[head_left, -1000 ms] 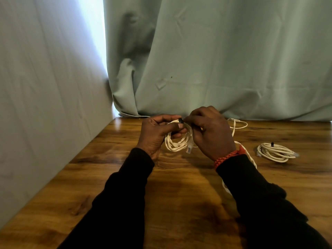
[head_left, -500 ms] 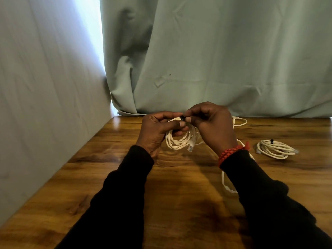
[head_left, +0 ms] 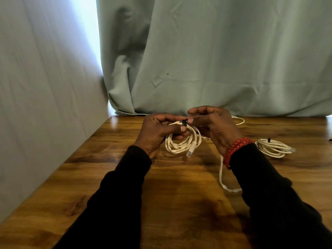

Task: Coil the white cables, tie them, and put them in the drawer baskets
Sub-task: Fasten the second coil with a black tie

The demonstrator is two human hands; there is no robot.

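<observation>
- A pale curtain (head_left: 224, 60) hangs behind the wooden table (head_left: 111, 177), with a fabric panel (head_left: 45, 87) along the left edge; no drawer baskets are in view.
- The left hand (head_left: 156, 133) grips the left side of the coiled white cable (head_left: 181, 141), its fingers (head_left: 172, 129) curled round the loops and holding the coil just above the table.
- A black tie (head_left: 184, 122) sits at the top of the coil, between the two hands; I judge it is being wrapped or fastened.
- The coil's clear plug (head_left: 190, 151) dangles from its lower edge, free of either hand.
- The right hand (head_left: 213, 126) pinches at the tie, thumb and forefinger pressed together on it, the other fingers loosely arched above.
- A loose cable (head_left: 221, 173) trails under the right wrist, which wears a red bracelet (head_left: 235, 150).
- Further right, a tied bundle (head_left: 273, 147) lies on the table, well apart from the hands.
- Risks, as a judgement: if the left grip slackens before the tie is closed, the loops could spring apart; the small tie could slip from the pinch; the dangling plug could snag a loop; the right sleeve may drag the loose cable.
</observation>
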